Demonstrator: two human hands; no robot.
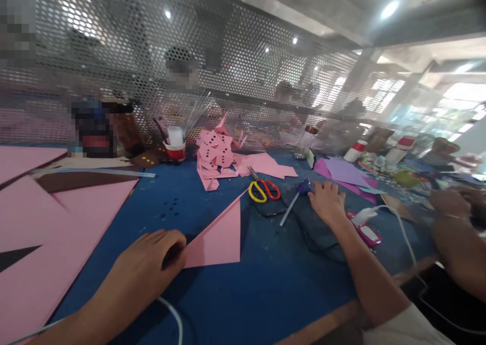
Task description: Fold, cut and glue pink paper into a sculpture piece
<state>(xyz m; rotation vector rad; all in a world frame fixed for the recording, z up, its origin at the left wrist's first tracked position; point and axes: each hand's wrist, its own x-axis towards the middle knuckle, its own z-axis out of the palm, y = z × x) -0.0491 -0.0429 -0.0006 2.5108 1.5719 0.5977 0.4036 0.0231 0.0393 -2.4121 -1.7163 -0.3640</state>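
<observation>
My left hand (157, 256) pinches the left corner of a pink paper sheet (222, 238). The sheet has a narrow fold along its upper slanted edge and stands partly off the blue table. My right hand (327, 200) is closed at a blue glue gun (304, 187), fingers curled over its far side. A clear glue stick (289, 209) sticks out of the gun toward me. Just beyond the sheet lie scissors (265, 190) with one yellow and one red handle loop, their blades against pink paper scraps (269, 165).
Large pink sheets (91, 218) cover the left side. Crumpled pink cut-outs with black dots (216, 150) and a red-white cup (175, 150) stand by the perforated metal screen (235, 76). Purple sheets (345, 175), a magenta device (368, 233) and another person's arm (455, 233) are at right.
</observation>
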